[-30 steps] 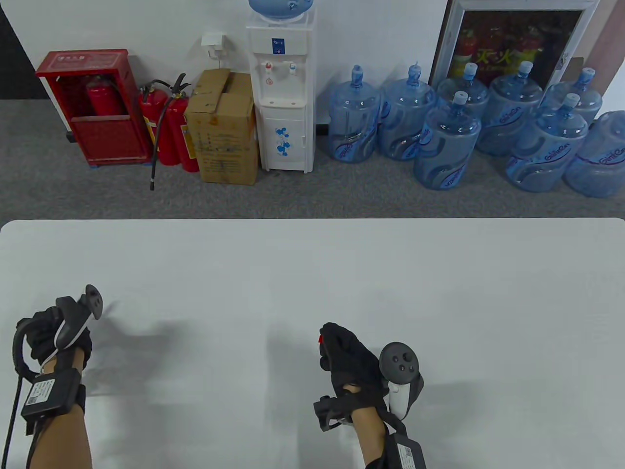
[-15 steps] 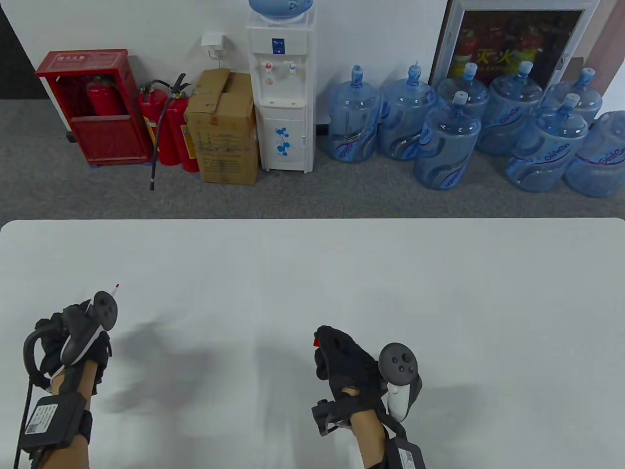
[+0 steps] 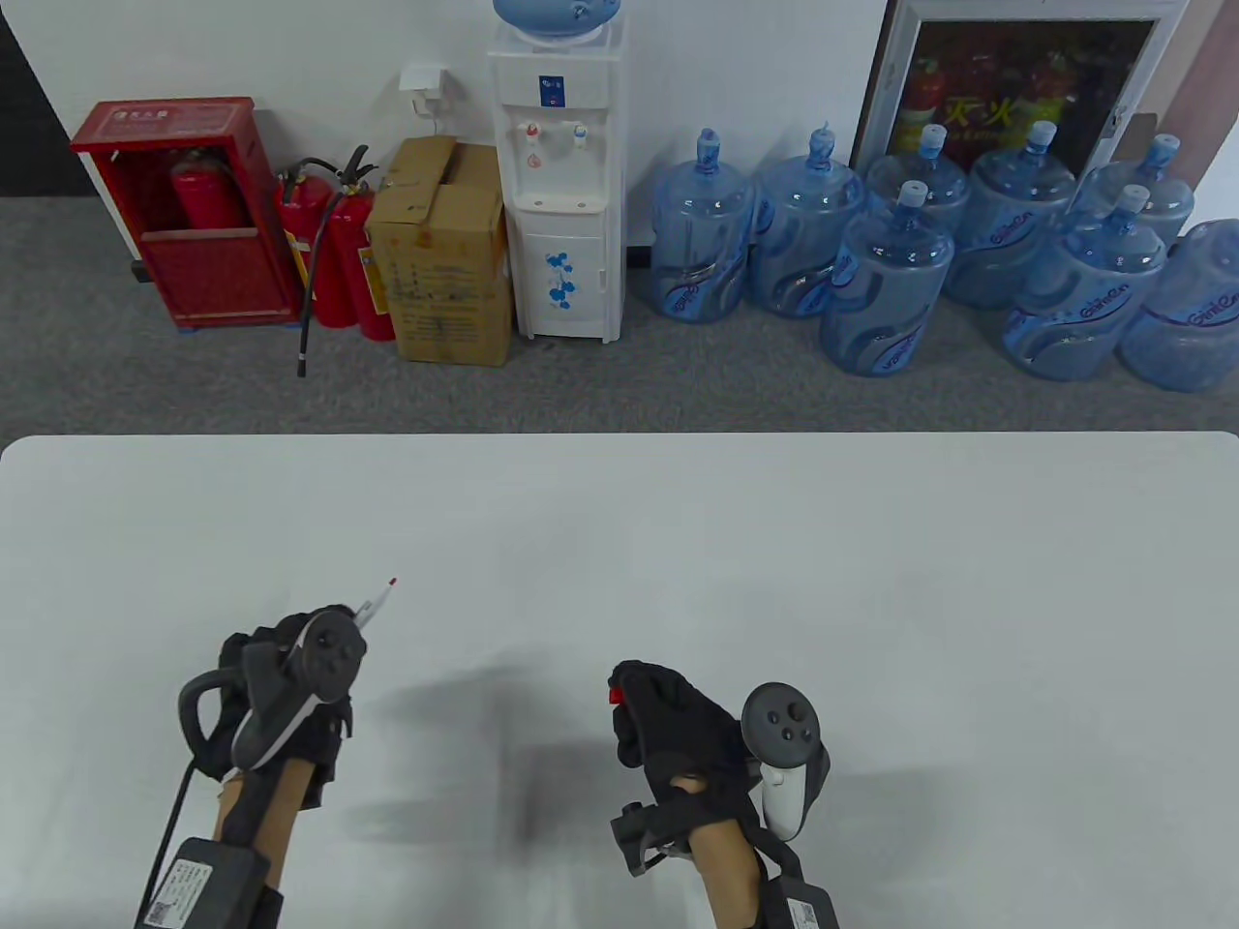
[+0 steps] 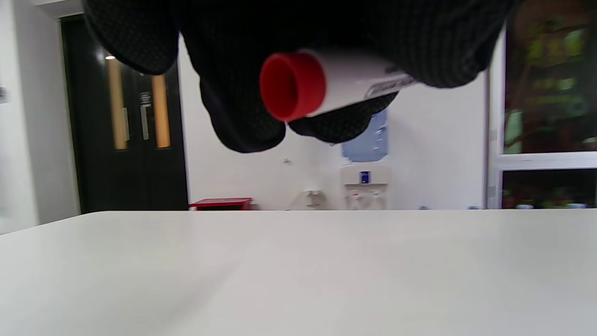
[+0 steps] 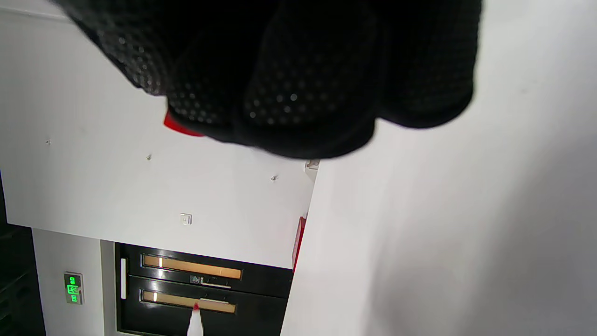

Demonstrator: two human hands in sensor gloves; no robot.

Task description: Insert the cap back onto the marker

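Note:
My left hand grips a white marker in a closed fist above the table. Its bare red tip points up and to the right. In the left wrist view my fingers wrap the white barrel, and its red rear end sticks out. My right hand holds the red cap in its closed fingers, well to the right of the marker tip. In the right wrist view only a sliver of the cap shows under the fingers. The marker tip shows at the bottom edge.
The white table bears only my hands. Beyond its far edge on the floor stand blue water bottles, a water dispenser, a cardboard box and red fire extinguishers.
My left hand has moved right, toward the right hand, and the marker's red tip has come into view pointing up-right. My right hand has shifted slightly left and nearer me with the cap.

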